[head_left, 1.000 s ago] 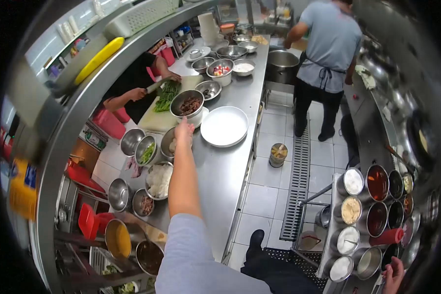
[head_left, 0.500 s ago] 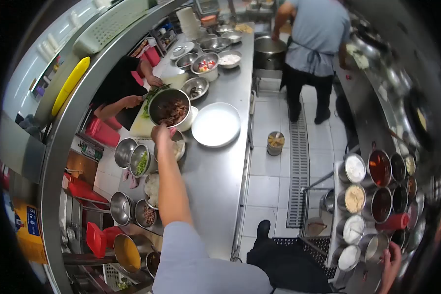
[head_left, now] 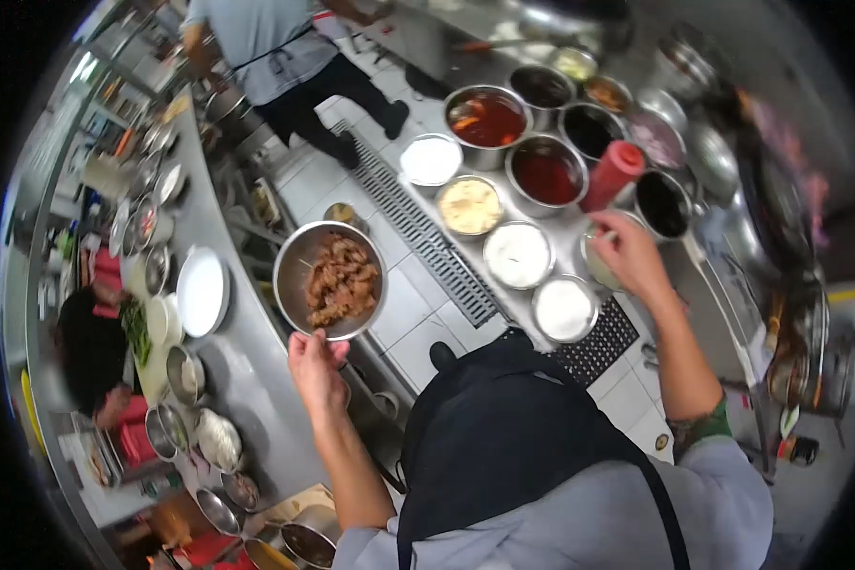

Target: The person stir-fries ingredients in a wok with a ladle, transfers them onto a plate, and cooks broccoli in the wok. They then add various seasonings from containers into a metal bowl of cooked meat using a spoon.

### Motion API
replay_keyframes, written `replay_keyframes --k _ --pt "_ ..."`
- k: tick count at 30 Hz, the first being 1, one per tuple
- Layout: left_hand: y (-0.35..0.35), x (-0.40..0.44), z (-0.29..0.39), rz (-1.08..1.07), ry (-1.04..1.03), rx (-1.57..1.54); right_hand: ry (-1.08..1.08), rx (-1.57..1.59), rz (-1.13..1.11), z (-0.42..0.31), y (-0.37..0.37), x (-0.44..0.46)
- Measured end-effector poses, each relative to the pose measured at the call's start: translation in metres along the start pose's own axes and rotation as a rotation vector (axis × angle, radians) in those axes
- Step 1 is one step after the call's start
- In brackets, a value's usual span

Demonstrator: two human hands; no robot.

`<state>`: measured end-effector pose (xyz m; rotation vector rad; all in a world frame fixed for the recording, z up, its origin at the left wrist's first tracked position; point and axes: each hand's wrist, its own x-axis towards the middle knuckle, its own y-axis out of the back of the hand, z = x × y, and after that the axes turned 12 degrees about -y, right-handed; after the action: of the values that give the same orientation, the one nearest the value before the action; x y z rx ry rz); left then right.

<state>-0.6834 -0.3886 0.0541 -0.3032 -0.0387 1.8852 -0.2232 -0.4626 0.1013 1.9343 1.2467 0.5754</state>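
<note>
My left hand (head_left: 319,369) grips the near rim of a steel bowl (head_left: 285,271) with pieces of brown meat (head_left: 342,281) in it. The bowl hangs over the floor between the counter and the seasoning containers, tilted a little. My right hand (head_left: 625,249) is at a steel container (head_left: 598,264), its fingers bent together over the rim; whether they hold something is hidden. Beside that container are one of white powder (head_left: 519,255), another of white powder (head_left: 565,308) and a red squeeze bottle (head_left: 613,176).
On the steel counter (head_left: 252,380) at left are a white plate (head_left: 202,292) and several bowls. A person in an apron (head_left: 266,57) stands at the top; a co-worker in black (head_left: 90,347) is beyond the counter. A floor drain (head_left: 413,223) runs between the work areas.
The view has turned right. My left hand has lifted the meat bowl off the counter and brought it over the aisle. My right hand has moved onto the container by the red bottle.
</note>
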Motion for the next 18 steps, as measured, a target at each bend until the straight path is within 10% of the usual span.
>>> replay_keyframes --k 10,18 --pt "-0.058 -0.056 -0.038 -0.248 0.123 0.101 0.350 0.115 -0.596 -0.038 -0.080 0.032" --pt "-0.058 -0.057 -0.040 -0.322 0.023 0.129 0.225 0.192 -0.312 -0.035 -0.033 0.022"
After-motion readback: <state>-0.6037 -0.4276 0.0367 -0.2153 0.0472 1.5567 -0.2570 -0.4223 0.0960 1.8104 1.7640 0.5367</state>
